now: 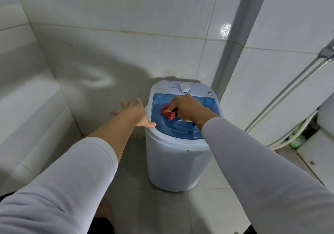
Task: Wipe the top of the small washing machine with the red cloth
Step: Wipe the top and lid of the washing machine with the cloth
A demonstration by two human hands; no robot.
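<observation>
A small white washing machine stands on the floor against the tiled wall, with a blue translucent lid and a white dial at the back. My right hand is closed on a bunched red cloth and presses it onto the left half of the lid. My left hand rests against the machine's left rim, fingers spread, thumb on the rim's top edge; it holds nothing.
White tiled walls close in behind and to the left. A grey vertical strip runs up behind the machine. Pipes and hoses slant down on the right, near a white fixture. Grey tiled floor lies in front.
</observation>
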